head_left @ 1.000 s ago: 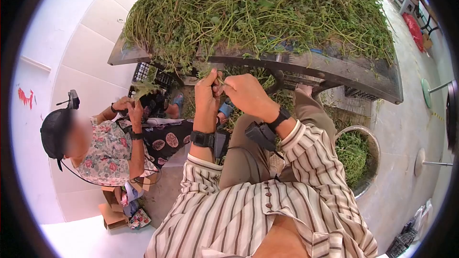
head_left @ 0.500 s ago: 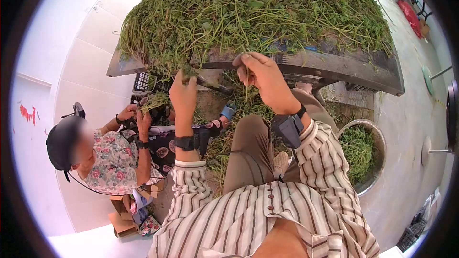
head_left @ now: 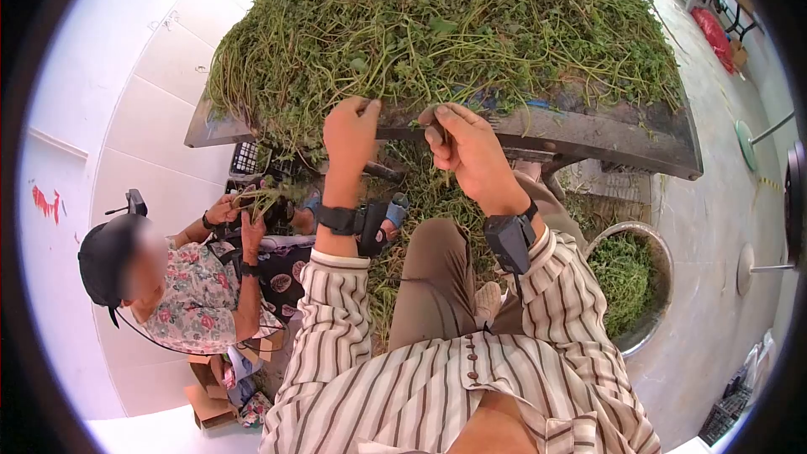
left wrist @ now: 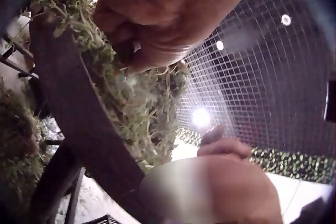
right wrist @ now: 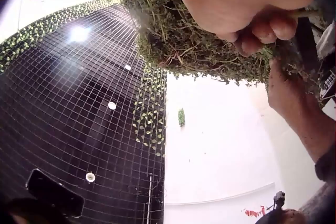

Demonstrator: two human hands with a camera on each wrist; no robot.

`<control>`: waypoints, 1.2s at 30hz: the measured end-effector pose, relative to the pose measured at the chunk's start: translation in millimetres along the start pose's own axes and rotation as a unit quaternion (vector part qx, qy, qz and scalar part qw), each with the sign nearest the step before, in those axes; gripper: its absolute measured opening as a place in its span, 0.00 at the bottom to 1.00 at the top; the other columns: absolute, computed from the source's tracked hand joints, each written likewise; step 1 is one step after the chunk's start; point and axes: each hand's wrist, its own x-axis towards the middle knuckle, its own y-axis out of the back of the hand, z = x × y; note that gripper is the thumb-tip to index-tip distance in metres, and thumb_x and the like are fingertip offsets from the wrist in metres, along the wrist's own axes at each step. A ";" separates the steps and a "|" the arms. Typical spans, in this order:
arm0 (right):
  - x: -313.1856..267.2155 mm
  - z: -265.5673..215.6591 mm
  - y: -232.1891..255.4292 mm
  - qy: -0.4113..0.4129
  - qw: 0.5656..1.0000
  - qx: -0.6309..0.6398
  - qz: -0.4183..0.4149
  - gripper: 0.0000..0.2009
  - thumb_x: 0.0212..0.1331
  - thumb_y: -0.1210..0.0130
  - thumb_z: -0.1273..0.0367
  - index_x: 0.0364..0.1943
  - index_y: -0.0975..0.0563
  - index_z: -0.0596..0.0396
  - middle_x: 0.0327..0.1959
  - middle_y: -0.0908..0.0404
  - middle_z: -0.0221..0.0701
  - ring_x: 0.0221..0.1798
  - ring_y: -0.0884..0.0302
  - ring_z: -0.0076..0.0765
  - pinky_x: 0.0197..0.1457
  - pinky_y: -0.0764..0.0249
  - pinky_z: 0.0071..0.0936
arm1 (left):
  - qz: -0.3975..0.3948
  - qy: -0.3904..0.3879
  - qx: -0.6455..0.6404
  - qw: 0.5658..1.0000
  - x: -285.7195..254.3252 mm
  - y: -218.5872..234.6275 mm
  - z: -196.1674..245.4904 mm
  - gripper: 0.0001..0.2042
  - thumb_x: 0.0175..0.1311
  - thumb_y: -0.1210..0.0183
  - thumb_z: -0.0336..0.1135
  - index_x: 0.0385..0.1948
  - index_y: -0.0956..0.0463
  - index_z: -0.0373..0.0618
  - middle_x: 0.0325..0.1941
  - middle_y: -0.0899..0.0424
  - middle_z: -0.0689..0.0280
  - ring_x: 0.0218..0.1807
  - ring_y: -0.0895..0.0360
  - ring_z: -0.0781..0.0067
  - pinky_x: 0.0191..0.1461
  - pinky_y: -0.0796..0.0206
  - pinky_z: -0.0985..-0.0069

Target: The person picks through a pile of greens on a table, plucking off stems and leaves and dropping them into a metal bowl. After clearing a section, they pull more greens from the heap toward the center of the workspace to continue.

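A heap of green leafy stems (head_left: 437,34) covers the dark table. At its front edge is the left hand (head_left: 348,139), back upward and fingers bent; the left wrist view shows this hand (left wrist: 157,19) against the greens (left wrist: 147,108). Whether it grips any is hidden. Just to its right, apart from it, the right hand (head_left: 475,155) is at the table edge with curled fingers. In the right wrist view a thin stem (right wrist: 305,13) sticks out from the curled fingers of the right hand (right wrist: 241,3).
A round metal basin (head_left: 664,286) of greens stands right of the knees. Loose greens (head_left: 420,189) lie below the table. At left sits another person (head_left: 197,303) holding stems (head_left: 265,197). A black crate (head_left: 245,158) is under the table's left end.
The hands have parted from where they met. The left hand, which had a leafy piece half a second ago, has moved right and up to the heap's edge; the right stays near the table edge.
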 end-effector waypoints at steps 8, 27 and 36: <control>3.1 1.9 1.1 -0.010 1.000 -0.001 0.011 0.09 0.63 0.53 0.66 0.33 0.26 0.56 0.15 0.40 0.17 0.14 0.51 0.11 0.15 0.52 0.13 | -0.015 0.125 -0.476 0.870 7.6 53.0 34.3 0.09 0.61 0.46 0.36 0.29 0.24 0.40 0.14 0.38 0.77 0.13 0.50 0.90 0.17 0.61 0.85; 2.8 4.2 -3.1 0.036 0.993 -0.107 0.036 0.10 0.61 0.49 0.64 0.34 0.23 0.56 0.13 0.45 0.14 0.15 0.53 0.09 0.17 0.54 0.14 | -0.052 0.107 -0.346 0.931 -57.0 20.1 45.1 0.10 0.61 0.44 0.35 0.34 0.22 0.36 0.24 0.28 0.74 0.26 0.39 0.87 0.30 0.45 0.86; -0.8 17.8 -11.2 0.097 0.920 -0.370 -0.084 0.12 0.53 0.46 0.68 0.20 0.29 0.64 0.13 0.42 0.25 0.21 0.47 0.15 0.22 0.47 0.24 | -0.151 0.169 -0.432 0.873 -35.8 45.6 58.4 0.12 0.58 0.40 0.38 0.33 0.21 0.37 0.19 0.31 0.77 0.18 0.41 0.90 0.21 0.50 0.87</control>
